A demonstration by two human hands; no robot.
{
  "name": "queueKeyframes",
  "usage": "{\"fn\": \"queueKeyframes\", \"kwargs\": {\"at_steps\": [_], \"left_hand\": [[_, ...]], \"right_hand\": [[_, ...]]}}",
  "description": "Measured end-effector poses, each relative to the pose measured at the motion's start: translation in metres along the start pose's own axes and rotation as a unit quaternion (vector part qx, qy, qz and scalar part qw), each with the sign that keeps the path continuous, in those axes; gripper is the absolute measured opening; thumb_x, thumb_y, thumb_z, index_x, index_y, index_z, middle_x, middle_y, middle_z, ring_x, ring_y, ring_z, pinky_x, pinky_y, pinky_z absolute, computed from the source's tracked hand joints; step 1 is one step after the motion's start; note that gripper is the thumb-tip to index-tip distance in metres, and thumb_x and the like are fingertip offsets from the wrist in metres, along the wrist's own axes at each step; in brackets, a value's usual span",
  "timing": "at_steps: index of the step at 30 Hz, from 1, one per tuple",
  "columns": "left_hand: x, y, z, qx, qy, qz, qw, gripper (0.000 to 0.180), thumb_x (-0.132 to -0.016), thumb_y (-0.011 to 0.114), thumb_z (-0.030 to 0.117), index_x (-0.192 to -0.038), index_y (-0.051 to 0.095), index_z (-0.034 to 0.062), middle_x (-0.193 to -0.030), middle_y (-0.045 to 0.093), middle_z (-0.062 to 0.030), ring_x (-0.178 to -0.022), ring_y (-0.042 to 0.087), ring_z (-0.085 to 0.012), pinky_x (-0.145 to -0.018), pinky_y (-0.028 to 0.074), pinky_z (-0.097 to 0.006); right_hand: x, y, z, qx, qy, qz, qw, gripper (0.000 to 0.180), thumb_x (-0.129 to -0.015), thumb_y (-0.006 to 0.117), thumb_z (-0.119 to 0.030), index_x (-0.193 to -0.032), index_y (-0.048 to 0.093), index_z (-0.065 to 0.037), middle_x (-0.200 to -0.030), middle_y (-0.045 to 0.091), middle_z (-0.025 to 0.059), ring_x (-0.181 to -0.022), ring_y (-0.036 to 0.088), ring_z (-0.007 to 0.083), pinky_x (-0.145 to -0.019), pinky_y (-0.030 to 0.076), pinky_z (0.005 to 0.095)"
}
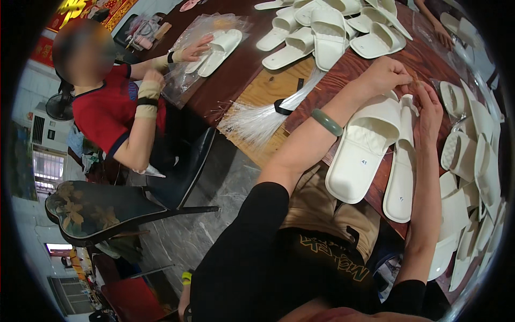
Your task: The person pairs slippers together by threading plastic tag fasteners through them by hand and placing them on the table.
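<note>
A pair of white slippers lies before me at the table's edge: the left slipper (pixel 362 155) is flat with its footbed up, and the right slipper (pixel 399 180) is tilted on its side. My left hand (pixel 387 76), below a green bangle (pixel 326 122), is closed in a pinch just beyond the slippers' toe ends. My right hand (pixel 429 115) is beside the right slipper's toe, its fingertips pinched close to the left's. What the fingertips hold is too small to make out. A bundle of thin clear plastic strands (pixel 252 121) with a black band lies left of my left forearm.
Many white slippers are piled at the far side (pixel 328 35) and along the right (pixel 472 155). Across to the left, a person in red (pixel 104 107) reaches to another slipper pair (pixel 220 52) on clear plastic bags. A dark chair (pixel 107 212) stands left. Another person's hand (pixel 443 36) shows far right.
</note>
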State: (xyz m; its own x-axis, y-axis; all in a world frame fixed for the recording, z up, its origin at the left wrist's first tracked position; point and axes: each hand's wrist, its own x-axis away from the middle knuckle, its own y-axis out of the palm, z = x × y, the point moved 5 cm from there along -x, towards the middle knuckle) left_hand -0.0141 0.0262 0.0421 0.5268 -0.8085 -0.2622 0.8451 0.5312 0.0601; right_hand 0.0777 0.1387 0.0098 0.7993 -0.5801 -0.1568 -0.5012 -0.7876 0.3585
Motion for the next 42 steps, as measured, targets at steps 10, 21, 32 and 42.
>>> {"fn": "queueKeyframes", "kwargs": {"at_steps": [10,21,32,42], "left_hand": [[0.093,-0.026,0.137,-0.126,0.561,-0.046,0.817,0.025,-0.086,0.049,0.012,-0.103,0.059,-0.0028,-0.109,0.052,-0.0116,-0.099,0.050,-0.0214,-0.088,0.040,-0.041],[0.178,0.082,0.138,-0.417,-0.005,-0.154,0.896,0.036,-0.079,0.065,0.032,-0.099,0.062,0.0019,-0.073,0.060,-0.0146,-0.059,0.059,-0.0308,-0.053,0.045,-0.039],[0.081,0.067,-0.009,-0.617,-0.081,0.051,0.781,0.049,-0.082,0.050,0.044,-0.072,0.066,-0.0014,-0.074,0.065,-0.0191,-0.075,0.064,-0.0323,-0.070,0.049,-0.042],[0.121,-0.017,0.102,-0.488,0.049,0.117,0.863,0.030,-0.081,0.056,0.022,-0.060,0.058,-0.0004,-0.054,0.054,-0.0109,-0.052,0.054,-0.0256,-0.050,0.041,-0.038]], "right_hand": [[0.003,0.006,-0.010,0.007,-0.006,0.065,0.998,0.040,-0.084,0.060,-0.024,-0.115,0.056,0.001,-0.110,0.059,0.0078,-0.099,0.054,0.0141,-0.085,0.041,0.0261],[0.005,-0.004,-0.081,-0.069,-0.076,-0.029,0.994,0.012,-0.085,0.058,-0.015,-0.092,0.060,-0.006,-0.078,0.057,-0.0023,-0.069,0.051,0.0055,-0.062,0.040,0.0189],[0.129,0.064,-0.194,0.029,-0.332,-0.427,0.841,0.100,-0.066,0.073,-0.045,-0.139,0.023,0.001,-0.128,0.045,0.0187,-0.073,0.059,0.0208,-0.063,0.047,0.0254],[0.129,0.014,-0.196,0.167,-0.376,-0.205,0.888,0.089,-0.070,0.070,-0.043,-0.136,0.030,0.000,-0.124,0.049,0.0171,-0.072,0.060,0.0200,-0.064,0.048,0.0252]]}}
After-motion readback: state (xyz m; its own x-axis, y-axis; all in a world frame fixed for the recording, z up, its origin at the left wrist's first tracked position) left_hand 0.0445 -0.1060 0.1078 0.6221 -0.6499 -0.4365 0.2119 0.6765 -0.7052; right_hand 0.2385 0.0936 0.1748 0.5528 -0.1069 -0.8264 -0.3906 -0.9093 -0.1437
